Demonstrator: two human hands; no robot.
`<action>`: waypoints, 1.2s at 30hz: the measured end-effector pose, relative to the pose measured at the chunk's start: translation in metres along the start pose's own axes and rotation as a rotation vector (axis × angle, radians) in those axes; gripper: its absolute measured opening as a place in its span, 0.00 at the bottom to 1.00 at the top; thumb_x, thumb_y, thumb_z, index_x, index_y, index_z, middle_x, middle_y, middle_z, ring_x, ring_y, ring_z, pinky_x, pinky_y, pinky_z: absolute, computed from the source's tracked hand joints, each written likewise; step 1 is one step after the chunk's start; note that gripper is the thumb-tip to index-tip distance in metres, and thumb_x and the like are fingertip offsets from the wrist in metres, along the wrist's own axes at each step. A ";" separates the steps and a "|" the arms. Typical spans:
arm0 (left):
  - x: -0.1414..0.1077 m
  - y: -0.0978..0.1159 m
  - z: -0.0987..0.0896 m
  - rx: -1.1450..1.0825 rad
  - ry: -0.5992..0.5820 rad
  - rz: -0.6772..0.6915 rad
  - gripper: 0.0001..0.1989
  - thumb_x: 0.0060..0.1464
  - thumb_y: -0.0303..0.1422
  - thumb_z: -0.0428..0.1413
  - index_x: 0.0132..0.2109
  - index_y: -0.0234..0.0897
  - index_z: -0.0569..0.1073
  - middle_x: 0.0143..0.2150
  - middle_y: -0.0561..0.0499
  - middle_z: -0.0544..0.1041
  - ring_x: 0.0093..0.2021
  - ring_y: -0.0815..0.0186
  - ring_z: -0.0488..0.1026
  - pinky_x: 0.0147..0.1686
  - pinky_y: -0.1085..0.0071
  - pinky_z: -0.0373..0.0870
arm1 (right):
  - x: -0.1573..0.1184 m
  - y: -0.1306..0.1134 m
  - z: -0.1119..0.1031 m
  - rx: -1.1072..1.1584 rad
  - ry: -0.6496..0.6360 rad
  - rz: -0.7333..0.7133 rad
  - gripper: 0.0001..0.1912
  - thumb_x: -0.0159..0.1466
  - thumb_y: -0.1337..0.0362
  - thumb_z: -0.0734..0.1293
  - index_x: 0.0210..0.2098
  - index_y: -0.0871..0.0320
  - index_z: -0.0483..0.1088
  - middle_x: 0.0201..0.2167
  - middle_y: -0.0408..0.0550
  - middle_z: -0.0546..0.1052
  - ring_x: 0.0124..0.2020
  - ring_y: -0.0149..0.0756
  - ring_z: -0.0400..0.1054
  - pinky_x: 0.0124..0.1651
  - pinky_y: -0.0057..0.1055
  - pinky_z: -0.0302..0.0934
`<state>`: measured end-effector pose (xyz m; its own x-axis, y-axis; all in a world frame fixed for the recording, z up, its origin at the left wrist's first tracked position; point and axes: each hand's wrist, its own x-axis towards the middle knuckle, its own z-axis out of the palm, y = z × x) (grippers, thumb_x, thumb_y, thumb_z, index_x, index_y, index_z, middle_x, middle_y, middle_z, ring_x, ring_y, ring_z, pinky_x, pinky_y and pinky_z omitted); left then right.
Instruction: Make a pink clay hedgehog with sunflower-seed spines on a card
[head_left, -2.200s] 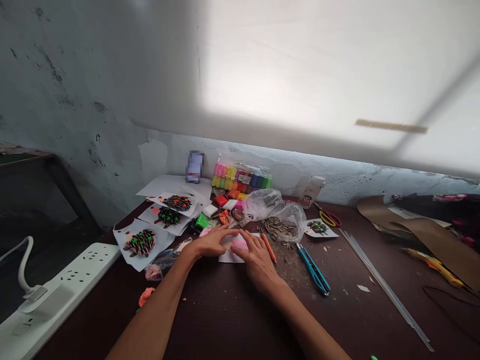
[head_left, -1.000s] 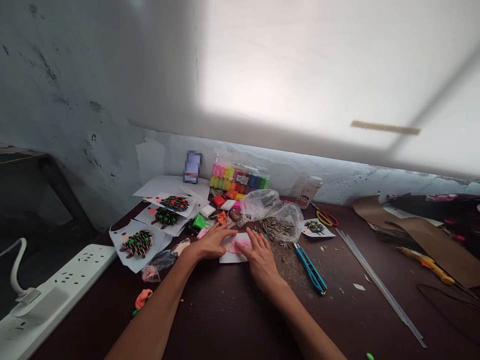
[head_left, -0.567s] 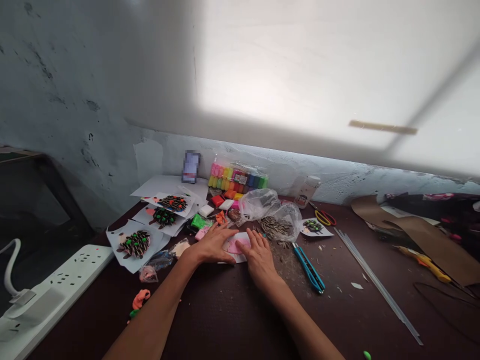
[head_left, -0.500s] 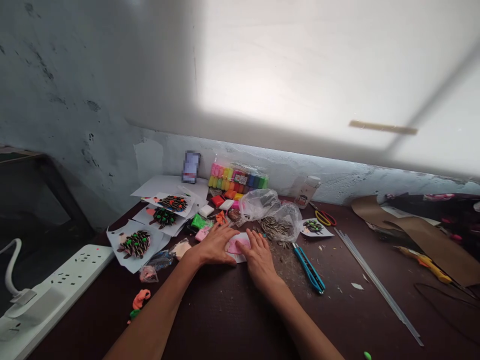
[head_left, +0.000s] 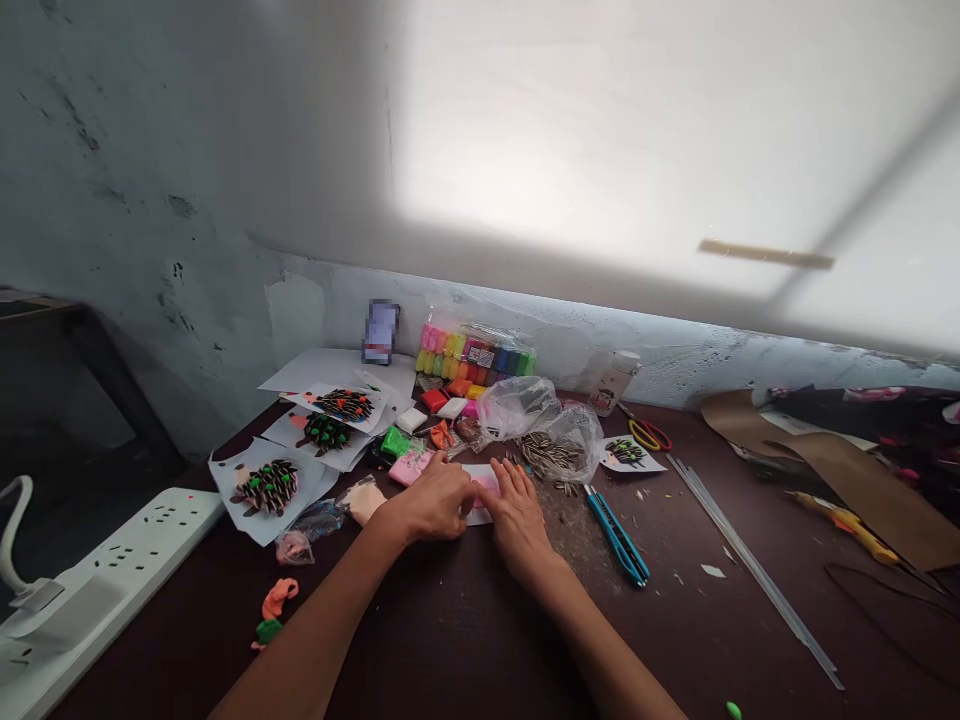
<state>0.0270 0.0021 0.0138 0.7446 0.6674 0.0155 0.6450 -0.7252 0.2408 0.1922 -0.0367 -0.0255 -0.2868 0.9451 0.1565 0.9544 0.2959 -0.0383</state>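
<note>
Pink clay (head_left: 486, 485) lies flattened on a small white card (head_left: 478, 517) between my hands. My left hand (head_left: 441, 500) rests at the card's left side with its fingers curled together; whether anything is between them is hidden. Over the card's right side lies my right hand (head_left: 519, 505), fingers stretched out and thumb on the pink clay. Just behind the hands is a clear plastic bag of striped seeds (head_left: 551, 452). A pink clay packet (head_left: 411, 467) sits behind my left hand.
Decorated seed cards (head_left: 270, 487) and a white power strip (head_left: 120, 560) are at left. Clay packs (head_left: 480, 355) and a bottle (head_left: 613, 383) stand behind. To the right are a blue-handled tool (head_left: 619, 535), scissors (head_left: 649, 433), clear sticks (head_left: 757, 570) and a yellow tool (head_left: 855, 527).
The fingers of my left hand have curled in from a spread position, near the card's left edge. My right hand has barely moved.
</note>
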 end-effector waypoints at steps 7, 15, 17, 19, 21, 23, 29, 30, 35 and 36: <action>-0.003 0.006 -0.006 0.017 -0.013 -0.018 0.05 0.43 0.28 0.56 0.28 0.39 0.76 0.30 0.50 0.78 0.38 0.59 0.74 0.54 0.55 0.57 | 0.001 -0.002 -0.001 0.013 0.021 -0.004 0.20 0.66 0.68 0.59 0.55 0.48 0.68 0.65 0.52 0.58 0.66 0.46 0.48 0.64 0.49 0.43; -0.001 0.008 -0.003 0.020 -0.025 -0.005 0.06 0.42 0.27 0.54 0.28 0.37 0.76 0.29 0.47 0.78 0.37 0.57 0.75 0.54 0.53 0.57 | 0.001 -0.003 -0.002 0.021 0.017 -0.001 0.18 0.66 0.67 0.60 0.54 0.50 0.70 0.64 0.54 0.58 0.66 0.48 0.48 0.64 0.48 0.43; -0.002 0.008 -0.004 0.025 -0.030 -0.008 0.06 0.42 0.27 0.54 0.28 0.37 0.76 0.29 0.47 0.78 0.37 0.57 0.75 0.54 0.54 0.57 | 0.001 -0.002 -0.002 0.025 0.018 0.001 0.18 0.66 0.67 0.60 0.54 0.50 0.70 0.64 0.55 0.58 0.66 0.48 0.48 0.64 0.48 0.43; -0.002 0.009 -0.006 0.030 -0.042 -0.020 0.06 0.41 0.26 0.54 0.28 0.37 0.76 0.29 0.47 0.78 0.37 0.58 0.75 0.53 0.55 0.58 | 0.002 -0.002 -0.003 0.032 0.005 0.007 0.18 0.66 0.67 0.60 0.54 0.49 0.70 0.65 0.54 0.57 0.66 0.48 0.47 0.64 0.48 0.43; -0.002 0.008 -0.008 0.028 -0.064 -0.041 0.06 0.41 0.26 0.54 0.28 0.36 0.76 0.29 0.47 0.78 0.36 0.58 0.75 0.52 0.56 0.59 | 0.003 -0.001 -0.005 0.041 -0.014 0.021 0.18 0.66 0.67 0.60 0.53 0.48 0.70 0.65 0.54 0.57 0.66 0.49 0.46 0.64 0.48 0.43; -0.003 0.008 -0.010 0.012 -0.089 -0.064 0.07 0.41 0.25 0.54 0.28 0.36 0.76 0.29 0.48 0.79 0.36 0.59 0.75 0.52 0.58 0.59 | 0.003 0.001 -0.005 0.054 -0.027 0.034 0.18 0.66 0.67 0.60 0.53 0.48 0.71 0.65 0.53 0.57 0.66 0.49 0.46 0.64 0.47 0.44; -0.003 0.008 -0.012 -0.013 -0.114 -0.102 0.10 0.41 0.22 0.53 0.28 0.36 0.78 0.30 0.47 0.80 0.36 0.61 0.74 0.52 0.62 0.59 | 0.002 0.006 -0.002 0.106 0.015 0.046 0.21 0.65 0.72 0.60 0.52 0.46 0.71 0.65 0.52 0.58 0.66 0.47 0.48 0.62 0.46 0.46; -0.003 0.009 -0.012 -0.006 -0.115 -0.100 0.10 0.41 0.22 0.53 0.28 0.36 0.78 0.30 0.47 0.80 0.37 0.60 0.74 0.51 0.62 0.59 | 0.002 0.007 -0.002 0.116 0.020 0.055 0.21 0.64 0.73 0.59 0.52 0.47 0.71 0.64 0.52 0.58 0.65 0.46 0.48 0.62 0.45 0.46; -0.003 0.008 -0.013 0.017 -0.122 -0.087 0.10 0.41 0.23 0.53 0.29 0.36 0.78 0.30 0.46 0.80 0.38 0.59 0.73 0.49 0.64 0.61 | 0.001 0.010 -0.003 0.130 0.048 0.046 0.24 0.62 0.76 0.59 0.52 0.47 0.72 0.64 0.52 0.59 0.65 0.46 0.49 0.61 0.45 0.47; -0.004 0.008 -0.013 0.016 -0.123 -0.086 0.10 0.41 0.23 0.53 0.29 0.36 0.78 0.30 0.46 0.80 0.39 0.59 0.73 0.49 0.64 0.61 | 0.001 0.011 -0.003 0.128 0.056 0.044 0.25 0.62 0.76 0.59 0.52 0.47 0.71 0.64 0.52 0.60 0.65 0.46 0.49 0.61 0.45 0.47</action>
<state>0.0273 -0.0040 0.0281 0.7015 0.7018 -0.1240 0.7091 -0.6697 0.2208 0.2028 -0.0331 -0.0224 -0.2368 0.9493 0.2069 0.9464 0.2735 -0.1716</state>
